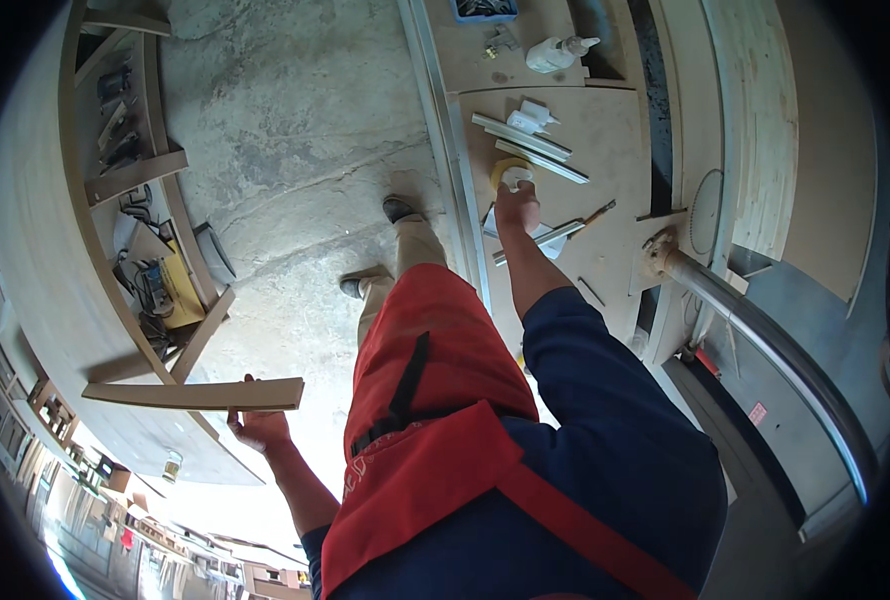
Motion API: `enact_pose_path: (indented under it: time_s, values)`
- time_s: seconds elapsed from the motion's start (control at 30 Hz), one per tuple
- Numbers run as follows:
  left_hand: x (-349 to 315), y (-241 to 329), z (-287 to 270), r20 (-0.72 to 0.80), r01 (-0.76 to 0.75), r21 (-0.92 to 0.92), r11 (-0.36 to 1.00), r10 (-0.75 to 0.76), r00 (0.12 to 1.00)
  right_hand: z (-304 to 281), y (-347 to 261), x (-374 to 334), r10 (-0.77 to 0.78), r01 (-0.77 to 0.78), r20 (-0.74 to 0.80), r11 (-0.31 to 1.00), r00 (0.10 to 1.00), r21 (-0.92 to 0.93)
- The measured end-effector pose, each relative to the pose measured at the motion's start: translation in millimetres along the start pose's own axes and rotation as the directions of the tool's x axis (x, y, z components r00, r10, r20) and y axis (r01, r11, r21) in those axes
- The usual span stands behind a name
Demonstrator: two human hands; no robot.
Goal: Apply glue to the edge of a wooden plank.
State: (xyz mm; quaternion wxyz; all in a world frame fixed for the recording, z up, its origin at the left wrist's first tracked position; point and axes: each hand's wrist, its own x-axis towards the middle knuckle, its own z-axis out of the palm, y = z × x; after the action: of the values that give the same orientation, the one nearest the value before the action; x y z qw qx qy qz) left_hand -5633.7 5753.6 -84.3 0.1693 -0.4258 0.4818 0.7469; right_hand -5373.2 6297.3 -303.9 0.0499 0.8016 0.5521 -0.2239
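Note:
In my left hand [261, 428], fingers closed round its edge, is a long, thin wooden board [195, 396] reaching out to the left over the edge of a pale bench. My right hand [518, 208] is stretched over the workbench top on the right. Its fingers are closed at a round yellow thing with a white middle, which looks like a roll of tape [500, 172]; the fingertips are partly hidden. Just beyond it lie pale metal strips [540, 152] and a small white bottle [532, 116]. Beside my right wrist are a white sheet [553, 246], another strip [565, 231] and a thin brush-like stick [599, 212].
A larger white bottle [557, 54] and a blue box [485, 10] are farther along the workbench. The left bench [40, 230] has open shelves with power tools [150, 290] and clamps. A glass jar [172, 466] stands on it. A thick steel pipe [765, 340] curves at the right.

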Motion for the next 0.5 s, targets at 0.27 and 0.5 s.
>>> enact_pose_path:
  time_s: [0.27,0.5]
  values:
    - [40.6,22.8,-33.2,-0.093,-0.064,-0.098,0.993,0.055,0.994,17.0,10.6,10.0,-0.158,0.155,-0.086,0.987,0.984,-0.033]
    - [73.9,46.3,-87.2,-0.132,-0.1,-0.068,0.993,0.091,0.987,17.8,31.0,17.6,-0.334,0.332,-0.105,0.943,0.937,-0.035]
